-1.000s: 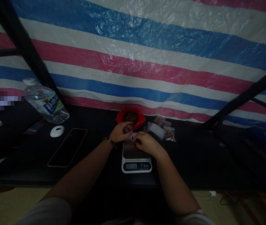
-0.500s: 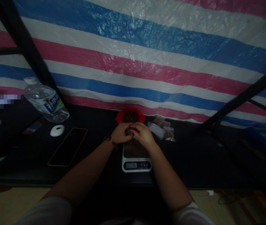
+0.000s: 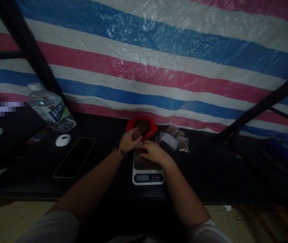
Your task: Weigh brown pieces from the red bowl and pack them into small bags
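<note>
Head view shows me a counter (image 3: pixel 205 172), a scale (image 3: pixel 146 165), a red bowl (image 3: pixel 154 128) beyond, the right hand (image 3: pixel 154 152), fingers bent over the scale, hold unclear, and the left hand (image 3: pixel 128 141), fingers curled round a small clear container (image 3: pixel 137 134) near the bowl's rim.

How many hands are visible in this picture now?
2. The left hand holds a small item at the near edge of the red bowl; the right hand is over the scale. I see no others.
</note>
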`<act>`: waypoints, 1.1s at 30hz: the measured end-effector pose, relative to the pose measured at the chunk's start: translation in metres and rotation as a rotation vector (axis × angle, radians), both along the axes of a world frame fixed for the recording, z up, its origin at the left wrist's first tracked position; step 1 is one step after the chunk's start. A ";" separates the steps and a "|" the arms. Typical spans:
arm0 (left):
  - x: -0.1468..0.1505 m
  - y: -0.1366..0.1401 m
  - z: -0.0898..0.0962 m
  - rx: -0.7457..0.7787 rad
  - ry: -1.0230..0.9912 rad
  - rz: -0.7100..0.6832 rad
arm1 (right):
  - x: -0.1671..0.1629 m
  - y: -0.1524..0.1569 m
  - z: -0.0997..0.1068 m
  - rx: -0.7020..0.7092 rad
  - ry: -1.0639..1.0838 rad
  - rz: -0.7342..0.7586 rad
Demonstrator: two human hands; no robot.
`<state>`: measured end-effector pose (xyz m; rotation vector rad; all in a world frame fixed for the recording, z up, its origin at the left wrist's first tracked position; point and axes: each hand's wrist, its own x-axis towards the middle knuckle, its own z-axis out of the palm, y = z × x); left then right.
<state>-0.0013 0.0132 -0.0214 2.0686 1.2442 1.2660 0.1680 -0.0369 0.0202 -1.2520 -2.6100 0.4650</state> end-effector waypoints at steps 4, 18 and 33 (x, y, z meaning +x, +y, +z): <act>0.000 0.001 -0.002 -0.009 -0.004 -0.011 | -0.010 -0.004 0.007 0.013 -0.051 0.026; 0.000 0.000 -0.001 0.126 0.101 -0.089 | 0.010 0.013 0.000 0.179 0.384 -0.137; 0.003 -0.011 0.014 0.237 0.203 -0.218 | -0.001 0.007 0.007 0.158 0.606 -0.080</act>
